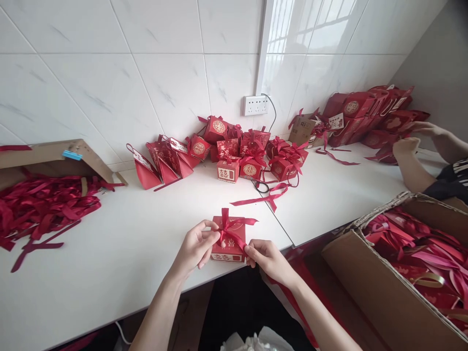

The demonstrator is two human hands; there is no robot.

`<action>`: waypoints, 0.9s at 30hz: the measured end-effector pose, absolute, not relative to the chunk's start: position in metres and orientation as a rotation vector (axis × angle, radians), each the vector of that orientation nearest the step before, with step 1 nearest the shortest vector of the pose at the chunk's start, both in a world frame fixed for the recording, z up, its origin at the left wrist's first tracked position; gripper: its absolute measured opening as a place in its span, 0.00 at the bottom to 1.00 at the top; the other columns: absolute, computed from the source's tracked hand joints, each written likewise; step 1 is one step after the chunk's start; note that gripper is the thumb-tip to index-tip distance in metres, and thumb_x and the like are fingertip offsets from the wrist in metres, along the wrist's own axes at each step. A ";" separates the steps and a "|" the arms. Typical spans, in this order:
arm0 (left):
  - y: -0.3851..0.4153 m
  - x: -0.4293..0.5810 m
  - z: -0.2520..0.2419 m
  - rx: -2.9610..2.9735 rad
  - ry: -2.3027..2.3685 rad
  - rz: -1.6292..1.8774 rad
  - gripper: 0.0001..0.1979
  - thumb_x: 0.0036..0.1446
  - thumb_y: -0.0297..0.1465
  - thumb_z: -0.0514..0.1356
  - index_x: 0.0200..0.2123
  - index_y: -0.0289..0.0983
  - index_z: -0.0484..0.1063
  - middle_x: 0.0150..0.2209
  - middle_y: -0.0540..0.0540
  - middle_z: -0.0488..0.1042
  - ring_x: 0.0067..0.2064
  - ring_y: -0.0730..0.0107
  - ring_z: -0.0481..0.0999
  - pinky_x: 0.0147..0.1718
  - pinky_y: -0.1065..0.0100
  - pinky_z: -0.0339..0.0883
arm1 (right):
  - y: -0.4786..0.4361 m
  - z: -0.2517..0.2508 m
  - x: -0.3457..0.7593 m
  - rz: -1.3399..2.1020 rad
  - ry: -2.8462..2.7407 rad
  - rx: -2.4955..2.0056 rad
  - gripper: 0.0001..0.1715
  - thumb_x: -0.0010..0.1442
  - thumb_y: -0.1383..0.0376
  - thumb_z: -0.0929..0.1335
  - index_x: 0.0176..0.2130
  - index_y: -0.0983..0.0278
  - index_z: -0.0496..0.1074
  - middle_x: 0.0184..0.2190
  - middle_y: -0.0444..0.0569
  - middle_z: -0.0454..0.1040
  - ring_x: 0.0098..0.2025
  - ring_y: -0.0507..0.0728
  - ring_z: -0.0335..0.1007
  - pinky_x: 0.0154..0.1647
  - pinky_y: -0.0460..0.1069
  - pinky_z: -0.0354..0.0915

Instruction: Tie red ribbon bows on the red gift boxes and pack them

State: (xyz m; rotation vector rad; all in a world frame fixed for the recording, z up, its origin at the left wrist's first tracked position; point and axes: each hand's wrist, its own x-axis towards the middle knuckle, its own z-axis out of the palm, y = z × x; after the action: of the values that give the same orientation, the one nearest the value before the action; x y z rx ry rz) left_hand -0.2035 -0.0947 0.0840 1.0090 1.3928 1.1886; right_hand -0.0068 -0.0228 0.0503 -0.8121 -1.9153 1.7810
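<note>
A small red gift box (227, 249) with gold lettering and a pale label on its front sits at the table's near edge. Over its top runs a red ribbon (227, 228) with a bow or knot in the middle and loose ends sticking out. My left hand (197, 246) is at the box's left side, thumb and finger pinching the ribbon by the knot. At the lower right corner of the box, my right hand (266, 259) pinches a ribbon end between thumb and forefinger.
Finished-looking red boxes (250, 169) and triangular ones (164, 163) stand along the wall. Loose ribbons (44, 209) spill from a carton at left. A cardboard box (369, 273) of red items stands at right. Another person's hands (411, 146) work at far right. Scissors (260, 186) lie behind.
</note>
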 end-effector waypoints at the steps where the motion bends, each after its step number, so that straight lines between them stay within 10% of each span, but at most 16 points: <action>1: -0.095 -0.204 0.084 1.028 1.403 1.183 0.17 0.53 0.44 0.58 0.38 0.37 0.62 0.23 0.53 0.72 0.09 0.88 0.50 0.12 0.76 0.44 | -0.023 0.050 -0.007 1.784 -1.913 -0.808 0.27 0.60 0.46 0.61 0.23 0.64 0.63 0.21 0.43 0.67 0.26 0.51 0.61 0.31 0.46 0.56; 27: -0.063 -0.222 0.089 1.550 1.596 1.003 0.09 0.55 0.36 0.55 0.31 0.36 0.70 0.28 0.50 0.71 0.30 0.73 0.70 0.29 0.73 0.62 | -0.061 0.078 0.002 1.962 -2.324 -0.278 0.21 0.60 0.53 0.64 0.33 0.67 0.75 0.29 0.51 0.76 0.31 0.54 0.73 0.32 0.46 0.66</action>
State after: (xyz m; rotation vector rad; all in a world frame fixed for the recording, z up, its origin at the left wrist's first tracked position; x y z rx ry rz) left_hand -0.2220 -0.0627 0.0888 1.5500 1.5958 1.0032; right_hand 0.0018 -0.0609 0.0783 -0.2780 -2.3244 1.9621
